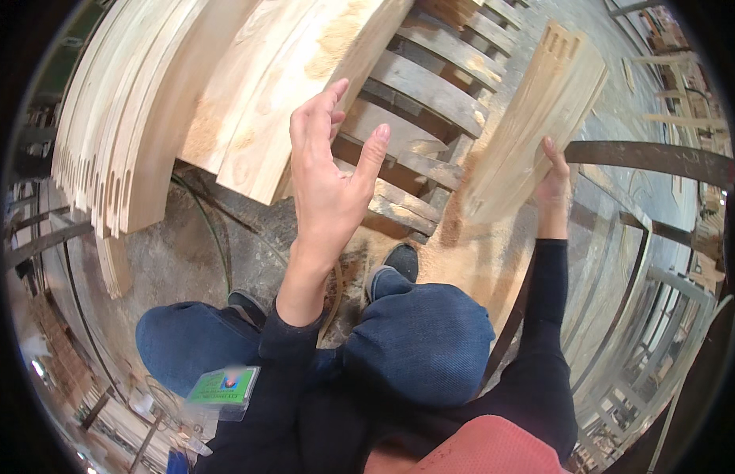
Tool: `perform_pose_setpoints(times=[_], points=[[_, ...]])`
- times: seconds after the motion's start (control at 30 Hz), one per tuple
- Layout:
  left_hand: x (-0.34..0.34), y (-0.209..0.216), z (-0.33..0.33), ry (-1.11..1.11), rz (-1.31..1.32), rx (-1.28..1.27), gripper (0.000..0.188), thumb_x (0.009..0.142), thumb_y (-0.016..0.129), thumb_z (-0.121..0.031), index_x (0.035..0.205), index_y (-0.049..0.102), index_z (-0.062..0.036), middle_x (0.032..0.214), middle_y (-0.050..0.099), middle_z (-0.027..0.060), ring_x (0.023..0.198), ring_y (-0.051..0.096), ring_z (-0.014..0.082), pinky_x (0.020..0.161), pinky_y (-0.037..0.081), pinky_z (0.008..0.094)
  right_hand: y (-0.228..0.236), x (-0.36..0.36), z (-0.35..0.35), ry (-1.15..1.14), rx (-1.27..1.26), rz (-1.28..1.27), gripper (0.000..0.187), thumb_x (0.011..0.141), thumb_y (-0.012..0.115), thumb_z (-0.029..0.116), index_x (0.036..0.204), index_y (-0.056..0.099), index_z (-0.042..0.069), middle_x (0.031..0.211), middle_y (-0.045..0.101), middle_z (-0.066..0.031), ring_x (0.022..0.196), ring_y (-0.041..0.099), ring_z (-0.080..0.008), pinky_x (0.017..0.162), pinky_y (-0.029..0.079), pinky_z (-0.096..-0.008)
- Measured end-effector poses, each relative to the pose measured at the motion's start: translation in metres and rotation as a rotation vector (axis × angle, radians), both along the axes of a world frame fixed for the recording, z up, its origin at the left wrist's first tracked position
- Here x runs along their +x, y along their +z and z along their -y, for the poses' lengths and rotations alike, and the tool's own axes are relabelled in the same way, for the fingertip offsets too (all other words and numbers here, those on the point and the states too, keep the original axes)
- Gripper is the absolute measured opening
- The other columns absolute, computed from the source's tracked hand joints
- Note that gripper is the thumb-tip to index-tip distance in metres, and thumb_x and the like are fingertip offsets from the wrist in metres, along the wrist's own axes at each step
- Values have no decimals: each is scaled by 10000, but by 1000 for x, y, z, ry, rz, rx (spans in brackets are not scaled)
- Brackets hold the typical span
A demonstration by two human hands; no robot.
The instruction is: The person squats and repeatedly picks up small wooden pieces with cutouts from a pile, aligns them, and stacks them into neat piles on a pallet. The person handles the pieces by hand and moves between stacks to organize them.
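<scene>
My right hand (553, 186) grips the right edge of a few pale wooden boards (529, 130) lying together, its thumb on the near side and its other fingers hidden beneath. Slots are cut into the boards' far end. Sawdust lies along their left side. My left hand (330, 162) is raised, holding nothing, with thumb and fingers apart. It hovers over the near right edge of a low stack of wide boards (265, 118) sprinkled with sawdust; I cannot tell whether it touches them.
On the left stand several slotted boards (158, 150) side by side. A worn slatted pallet (427, 91) lies ahead, between the stacks and the held boards. A dark curved metal bar (652, 158) extends on the right. Cables (213, 213) run across the floor near my feet.
</scene>
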State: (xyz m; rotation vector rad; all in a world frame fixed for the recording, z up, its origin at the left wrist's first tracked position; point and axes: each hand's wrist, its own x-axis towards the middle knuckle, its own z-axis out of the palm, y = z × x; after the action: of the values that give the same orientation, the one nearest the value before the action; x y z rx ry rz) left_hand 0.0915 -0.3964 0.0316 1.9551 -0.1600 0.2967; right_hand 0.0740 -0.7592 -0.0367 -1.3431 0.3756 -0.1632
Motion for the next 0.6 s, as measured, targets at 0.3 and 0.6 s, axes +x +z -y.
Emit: perform_pose_setpoints(times=[0.3, 0.6], points=[[-3, -13, 13, -103, -41, 167, 477, 906, 739, -257, 1322, 599, -68, 1239, 565, 130, 1072, 600, 238, 925, 492, 375, -69, -7, -84, 88, 1010, 536, 978, 887, 583, 635, 1531, 263, -28, 1377, 536, -230, 1206, 568, -400, 1042, 461, -519], [-7, -25, 13, -178, -93, 249, 466, 908, 730, -252, 1322, 605, -81, 1246, 560, 127, 1081, 600, 244, 931, 497, 381, -71, 0, -117, 149, 1013, 609, 1156, 795, 582, 770, 1530, 230, -49, 1165, 587, -250, 1081, 605, -349, 932, 529, -461]])
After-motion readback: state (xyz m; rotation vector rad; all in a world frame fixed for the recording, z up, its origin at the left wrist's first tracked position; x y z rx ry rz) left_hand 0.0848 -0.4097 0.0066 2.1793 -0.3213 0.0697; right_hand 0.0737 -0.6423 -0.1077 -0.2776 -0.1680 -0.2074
